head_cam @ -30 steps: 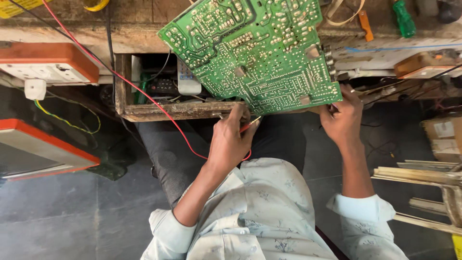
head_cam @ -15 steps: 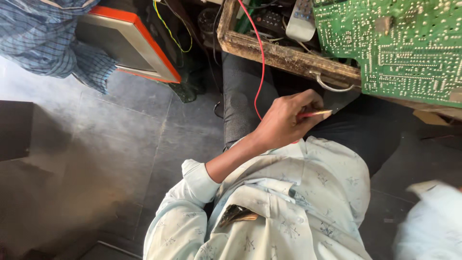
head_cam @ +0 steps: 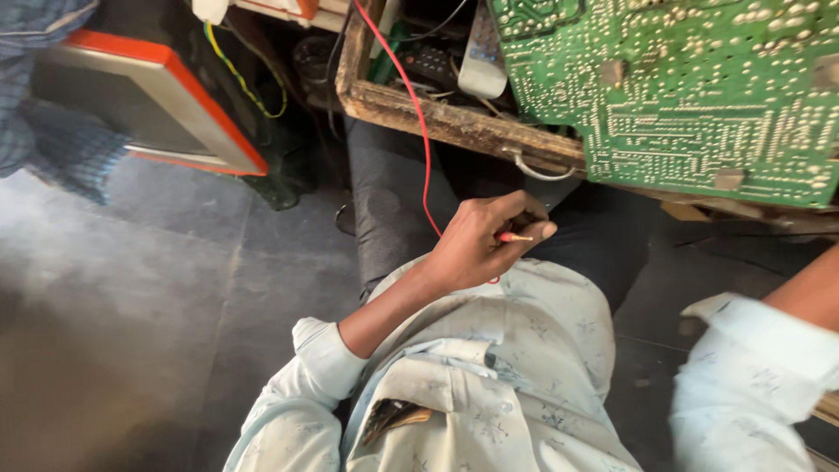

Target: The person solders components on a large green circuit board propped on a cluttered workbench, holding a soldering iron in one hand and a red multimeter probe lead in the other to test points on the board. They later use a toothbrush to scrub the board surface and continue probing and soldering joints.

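— What sits in the wooden drawer (head_cam: pixel 437 118)?

— A grey remote control (head_cam: pixel 483 65), a darker remote (head_cam: pixel 428 61) and loose wires lie in it, though shadow hides the rest. The green circuit board (head_cam: pixel 690 96) leans over its right end, solder side up.

— And the hands?

— The left hand (head_cam: pixel 481 240) is closed in a pinch grip on a red probe (head_cam: pixel 516 237), the metal tip poking out past the fingers, below the drawer's edge and over the lap. Its red wire (head_cam: pixel 411 114) runs up across the drawer. The right hand is cut off; only the forearm and sleeve (head_cam: pixel 752 367) show, so I cannot tell its grip.

— Anything changed?

— The view has swung slightly right since half a second ago; the left hand holds the probe much as before. An orange-framed panel (head_cam: pixel 157 105), possibly a screen, stands at left.
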